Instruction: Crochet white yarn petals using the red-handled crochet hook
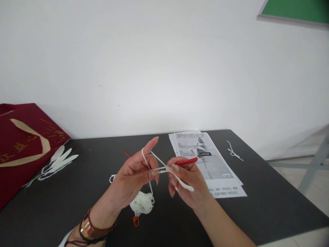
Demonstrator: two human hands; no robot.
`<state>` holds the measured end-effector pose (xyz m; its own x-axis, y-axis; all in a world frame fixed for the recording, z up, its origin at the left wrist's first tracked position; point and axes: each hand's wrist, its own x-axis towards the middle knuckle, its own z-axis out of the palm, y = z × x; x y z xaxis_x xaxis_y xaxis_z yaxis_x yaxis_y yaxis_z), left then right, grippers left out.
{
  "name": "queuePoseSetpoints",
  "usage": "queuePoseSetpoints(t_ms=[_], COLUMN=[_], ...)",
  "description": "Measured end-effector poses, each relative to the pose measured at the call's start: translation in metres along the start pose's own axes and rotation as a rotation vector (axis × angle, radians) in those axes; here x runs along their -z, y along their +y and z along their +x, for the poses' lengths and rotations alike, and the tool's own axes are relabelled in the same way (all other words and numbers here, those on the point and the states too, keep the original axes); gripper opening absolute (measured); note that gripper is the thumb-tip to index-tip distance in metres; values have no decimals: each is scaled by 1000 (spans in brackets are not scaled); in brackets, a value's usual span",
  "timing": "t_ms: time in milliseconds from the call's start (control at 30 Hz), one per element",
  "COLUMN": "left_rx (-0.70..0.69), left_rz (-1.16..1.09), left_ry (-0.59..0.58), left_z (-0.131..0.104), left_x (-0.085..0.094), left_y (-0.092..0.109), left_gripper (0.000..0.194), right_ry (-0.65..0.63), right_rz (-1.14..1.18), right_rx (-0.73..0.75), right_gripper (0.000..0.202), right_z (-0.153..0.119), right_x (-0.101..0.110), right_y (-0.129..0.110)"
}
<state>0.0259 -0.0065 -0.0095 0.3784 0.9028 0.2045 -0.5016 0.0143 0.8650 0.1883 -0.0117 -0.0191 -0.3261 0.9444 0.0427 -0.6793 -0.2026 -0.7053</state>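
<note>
My left hand [140,171] pinches white yarn between thumb and a finger, its index finger raised with a strand looped over it. My right hand [186,178] is closed on a crochet hook with a red handle [187,161], whose tip points left at the yarn between my hands. A narrow white crocheted strip [185,186] hangs from the right fingers over the palm. Below my left hand, a loose bundle of white yarn [142,203] lies on the black table, with an orange stitch marker [136,221] at its lower edge.
Printed sheets [221,164] lie on the black table [169,223] behind and right of my right hand. A short knotted white string [234,153] is farther right. At left, white crocheted pieces [58,161] lie beside a dark red bag [28,144]. A white wall rises behind.
</note>
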Motion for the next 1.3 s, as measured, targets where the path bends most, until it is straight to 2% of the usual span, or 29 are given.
queuePoseSetpoints(t_ms=[100,200,300,467,600,833,1100,1300], left_rx=[53,197,252,224,135,0,49,92], left_rz=[-12,-79,-143,-238,-247,-285,-279,-282], left_ry=[-44,-107,-57,33,10,-28,-92,-117], left_z=[-1,-3,-3,-2,-4,-5,-5,-7], left_x=[1,0,-6,-13,-14,-21,-14,-14], left_y=[3,5,4,-1,-3,-6,-4,2], left_gripper=[62,65,65,67,73,72,71,67], right_ry=[-56,-111,-141,-129,-106,-87,-136,-190], right_rz=[-5,-47,-125,-178,-116,71,72,34], right_rx=[10,69,87,107,106,3,93,91], right_gripper=[10,7,7,8,8,13,7,9], right_z=[-1,-2,-4,-5,-5,-6,-7,-6], right_x=[-1,-2,-2,1,1,-4,-7,-2], right_y=[-1,0,0,0,2,6,5,6])
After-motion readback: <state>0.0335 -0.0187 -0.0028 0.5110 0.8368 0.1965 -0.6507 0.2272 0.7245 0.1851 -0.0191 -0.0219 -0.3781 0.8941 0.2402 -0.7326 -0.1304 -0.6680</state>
